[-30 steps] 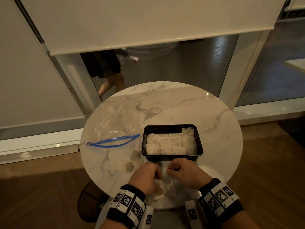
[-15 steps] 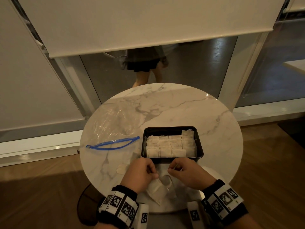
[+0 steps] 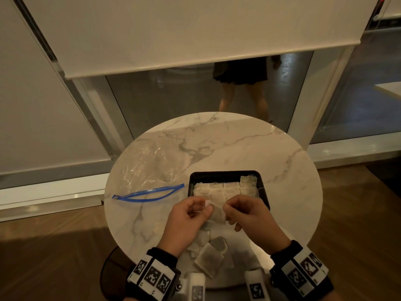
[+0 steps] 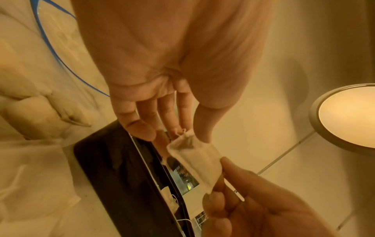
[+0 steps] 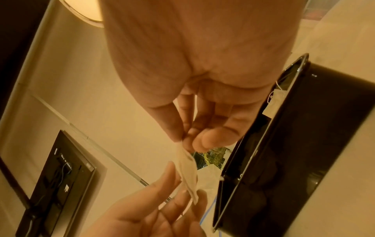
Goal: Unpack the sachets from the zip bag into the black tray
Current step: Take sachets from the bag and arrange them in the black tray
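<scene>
Both hands hold one pale sachet [image 3: 217, 210] stretched between them, just above the near edge of the black tray [image 3: 223, 174]. My left hand [image 3: 202, 210] pinches its left end [image 4: 185, 135] between thumb and fingers. My right hand [image 3: 229, 208] pinches the other end [image 5: 183, 145]. The tray carries rows of sachets [image 3: 227, 189]. The clear zip bag [image 3: 152, 168] with its blue zip strip [image 3: 149, 193] lies flat and open left of the tray. Several loose sachets [image 3: 209, 256] lie on the table under my wrists.
A round marble table [image 3: 288, 192] bears everything, with a wooden floor below it. Behind it stands a glass wall with a lowered blind, and a person's legs [image 3: 243, 98] show beyond the glass. A round ceiling lamp [image 4: 349, 118] shows in the left wrist view.
Both hands have lifted a sachet from the pile at the table's near edge and carried it forward to the tray's near side. The person behind the glass has walked to the right.
</scene>
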Demonstrator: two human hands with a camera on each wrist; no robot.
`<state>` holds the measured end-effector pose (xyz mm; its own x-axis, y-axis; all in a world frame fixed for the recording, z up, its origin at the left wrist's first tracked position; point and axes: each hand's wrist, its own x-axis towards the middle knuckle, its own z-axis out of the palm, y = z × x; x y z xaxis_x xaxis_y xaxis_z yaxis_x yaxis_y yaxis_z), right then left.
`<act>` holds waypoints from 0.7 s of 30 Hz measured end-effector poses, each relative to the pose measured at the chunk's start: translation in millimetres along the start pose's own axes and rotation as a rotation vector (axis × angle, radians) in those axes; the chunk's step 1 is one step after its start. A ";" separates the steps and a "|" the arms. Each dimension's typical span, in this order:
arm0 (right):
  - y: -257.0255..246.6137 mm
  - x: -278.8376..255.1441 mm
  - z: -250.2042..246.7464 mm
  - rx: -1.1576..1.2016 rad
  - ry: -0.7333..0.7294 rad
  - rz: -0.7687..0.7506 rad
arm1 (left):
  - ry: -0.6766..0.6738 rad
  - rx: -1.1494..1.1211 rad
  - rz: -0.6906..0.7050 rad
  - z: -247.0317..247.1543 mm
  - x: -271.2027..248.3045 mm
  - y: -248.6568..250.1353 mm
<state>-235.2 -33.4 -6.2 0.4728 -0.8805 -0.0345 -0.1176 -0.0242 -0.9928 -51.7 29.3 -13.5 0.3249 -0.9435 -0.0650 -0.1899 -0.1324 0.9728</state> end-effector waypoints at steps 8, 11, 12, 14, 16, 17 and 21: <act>-0.9 2.6 -4.6 0.000 0.034 -0.015 | -0.023 0.010 0.020 4.3 2.5 -1.1; -0.9 4.9 -5.2 -0.049 0.006 -0.032 | -0.043 0.012 0.023 6.6 3.3 -1.3; -0.6 5.9 -5.3 -0.062 -0.009 -0.039 | -0.057 0.015 0.023 7.3 3.5 -1.5; 1.8 8.1 -5.2 -0.105 -0.013 -0.059 | -0.081 0.017 0.026 8.6 4.1 -1.2; 3.3 9.0 -5.6 -0.133 0.004 -0.068 | -0.094 0.026 0.030 10.4 3.9 0.3; 3.6 9.8 -5.7 -0.141 0.010 -0.068 | -0.097 0.042 0.035 11.4 3.9 0.9; 2.1 12.1 -13.1 -0.222 0.016 -0.053 | -0.094 0.105 0.055 15.5 4.1 -1.2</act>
<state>-241.2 -50.3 -7.1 0.4702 -0.8823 0.0207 -0.2828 -0.1728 -0.9435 -64.5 20.9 -18.3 0.2243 -0.9738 -0.0375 -0.3021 -0.1061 0.9473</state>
